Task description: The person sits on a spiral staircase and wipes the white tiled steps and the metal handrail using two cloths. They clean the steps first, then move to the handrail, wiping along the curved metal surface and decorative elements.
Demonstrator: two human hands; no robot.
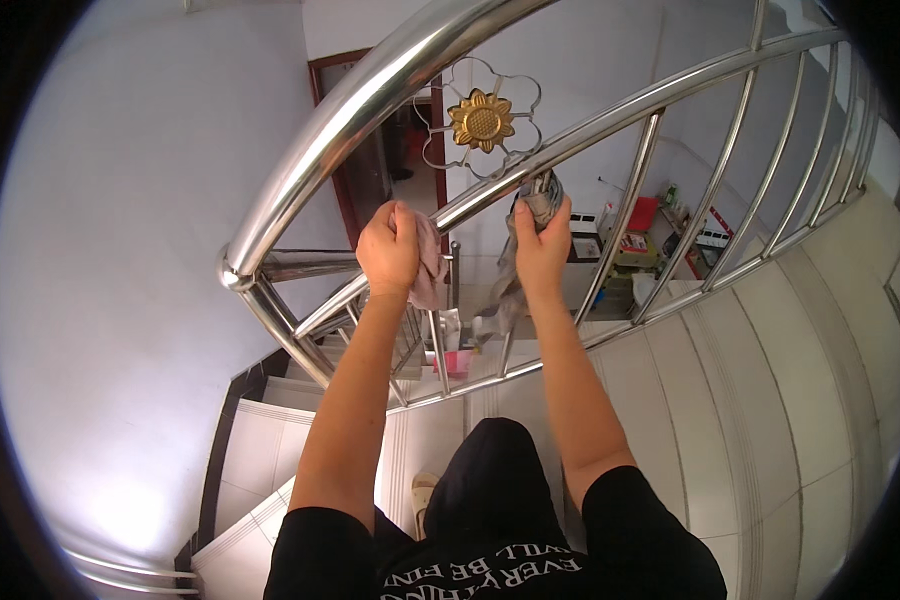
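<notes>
My left hand (390, 249) is closed on a pinkish-grey cloth (429, 262) at the middle rail (472, 202) of a stainless-steel stair railing. To its right, my right hand (544, 251) grips a grey cloth (506, 300) wrapped around the top of a baluster just under that rail; the cloth's end hangs down. Between the thick top handrail (367, 97) and the middle rail sits a gold metal sunflower ornament (481, 120) inside a flower-shaped wire frame, above and between my hands.
The railing's lower rail (607, 337) borders pale floor tiles (690, 390). Stairs (270, 442) descend at the left beside a lilac wall (120, 262). Beyond the balusters, a lower level holds a red container (643, 214) and assorted items. A brown door frame (440, 150) stands behind.
</notes>
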